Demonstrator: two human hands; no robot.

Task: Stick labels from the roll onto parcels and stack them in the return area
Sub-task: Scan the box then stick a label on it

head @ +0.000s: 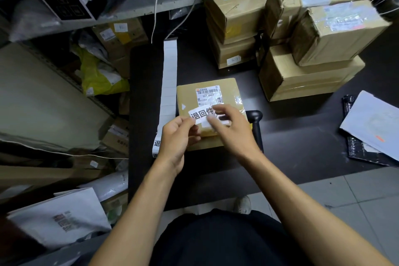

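Note:
A small brown cardboard parcel (226, 93) with a shipping label lies on the dark table (302, 136) in front of me. Just above its near half I hold a white label (199, 113) printed with large black characters. My left hand (174, 140) pinches the label's left end and my right hand (228, 125) pinches its right part, where the backing curls under. A long white strip from the label roll (169, 75) runs along the table left of the parcel, with printed labels at its near end.
Taped cardboard boxes are stacked at the back (233, 19) and back right (313, 54) of the table. A black handheld scanner (255, 123) lies right of the parcel. White and black mailer bags (371, 127) lie at the right edge. Shelves with parcels (103, 67) stand at left.

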